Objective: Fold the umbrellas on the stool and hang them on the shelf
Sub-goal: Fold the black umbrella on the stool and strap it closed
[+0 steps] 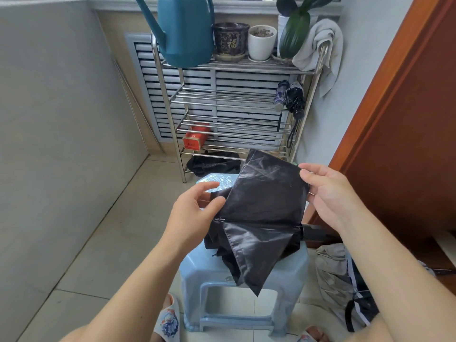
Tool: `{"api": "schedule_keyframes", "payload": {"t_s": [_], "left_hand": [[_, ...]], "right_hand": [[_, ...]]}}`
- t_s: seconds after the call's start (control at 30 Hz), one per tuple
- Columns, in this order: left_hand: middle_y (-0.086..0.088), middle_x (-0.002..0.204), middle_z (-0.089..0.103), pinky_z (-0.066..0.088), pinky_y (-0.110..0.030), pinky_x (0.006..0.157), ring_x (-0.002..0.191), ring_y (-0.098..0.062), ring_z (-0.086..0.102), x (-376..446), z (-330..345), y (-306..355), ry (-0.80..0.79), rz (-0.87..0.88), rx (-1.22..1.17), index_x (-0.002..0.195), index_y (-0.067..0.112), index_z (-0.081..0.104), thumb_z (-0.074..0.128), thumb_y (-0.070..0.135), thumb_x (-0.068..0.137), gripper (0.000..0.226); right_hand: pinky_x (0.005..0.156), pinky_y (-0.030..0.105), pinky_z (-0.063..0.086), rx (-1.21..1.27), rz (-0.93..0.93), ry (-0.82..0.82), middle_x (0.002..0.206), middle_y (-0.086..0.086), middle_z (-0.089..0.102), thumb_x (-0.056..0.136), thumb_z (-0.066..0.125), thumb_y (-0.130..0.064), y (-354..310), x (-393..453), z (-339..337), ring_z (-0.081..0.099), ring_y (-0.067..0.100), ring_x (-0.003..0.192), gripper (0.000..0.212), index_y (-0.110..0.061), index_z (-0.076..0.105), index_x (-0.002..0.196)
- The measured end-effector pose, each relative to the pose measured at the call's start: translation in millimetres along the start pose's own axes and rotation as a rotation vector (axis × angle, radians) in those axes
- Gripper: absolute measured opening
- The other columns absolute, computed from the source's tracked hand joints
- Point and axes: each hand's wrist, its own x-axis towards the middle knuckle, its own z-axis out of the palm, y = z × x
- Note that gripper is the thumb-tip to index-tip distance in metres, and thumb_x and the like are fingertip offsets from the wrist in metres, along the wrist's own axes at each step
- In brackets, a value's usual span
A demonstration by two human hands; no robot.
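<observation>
A black umbrella lies half collapsed over the light blue stool, its handle pointing right. My right hand pinches the right edge of a raised canopy panel. My left hand holds the canopy's left side near a rib tip, fingers curled on the fabric. Two folded umbrellas hang at the right end of the steel shelf.
A teal watering can, flower pots and a towel sit on the shelf top. A red box lies on a lower tier, a dark bag beneath. Cloth and bags lie right of the stool beside a wooden door.
</observation>
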Motion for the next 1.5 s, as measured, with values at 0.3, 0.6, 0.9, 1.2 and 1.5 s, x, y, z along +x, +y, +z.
{"api": "schedule_keyframes", "payload": {"t_s": [0.3,0.6,0.9,1.2,1.5], "left_hand": [[-0.011,0.084,0.076,0.045,-0.031,0.071,0.068,-0.014,0.056,14,-11,-2,-0.077,-0.044,-0.111,0.106,0.032,0.078,0.073,0.01,0.094,0.025],[-0.006,0.082,0.078,0.049,-0.033,0.075,0.073,-0.016,0.069,24,-24,-2,0.06,-0.102,-0.154,0.111,0.024,0.07,0.043,0.02,0.11,0.027],[0.005,0.096,0.077,0.053,-0.02,0.081,0.084,-0.007,0.068,29,-24,-12,-0.195,-0.062,-0.011,0.098,0.022,0.079,0.072,0.004,0.093,0.02],[0.001,0.074,0.068,0.043,-0.031,0.067,0.067,-0.014,0.058,33,-7,-13,-0.067,-0.185,-0.031,0.082,0.008,0.066,0.054,0.037,0.104,0.039],[-0.003,0.077,0.073,0.044,-0.028,0.062,0.065,-0.015,0.059,33,10,-26,0.06,-0.189,0.081,0.081,0.013,0.07,0.069,0.021,0.095,0.017]], "right_hand": [[0.076,0.035,0.053,-0.007,0.02,-0.025,0.112,0.013,0.073,0.099,0.06,-0.004,0,1,-2,0.069,0.028,0.102,0.019,-0.013,0.071,0.111],[0.08,0.036,0.053,-0.01,0.013,-0.008,0.107,0.009,0.074,0.1,0.059,-0.005,2,4,0,0.068,0.027,0.102,0.017,-0.013,0.071,0.109],[0.081,0.037,0.053,-0.031,-0.001,-0.004,0.109,0.01,0.073,0.1,0.06,-0.005,2,8,-1,0.068,0.026,0.103,0.017,-0.013,0.071,0.111],[0.087,0.037,0.058,-0.135,-0.001,0.089,0.111,0.006,0.074,0.1,0.063,-0.009,10,18,7,0.07,0.024,0.105,0.015,-0.017,0.071,0.11],[0.095,0.047,0.058,-0.333,0.13,0.051,0.117,0.004,0.072,0.095,0.067,-0.041,40,53,10,0.069,0.025,0.107,0.023,-0.023,0.07,0.108]]}}
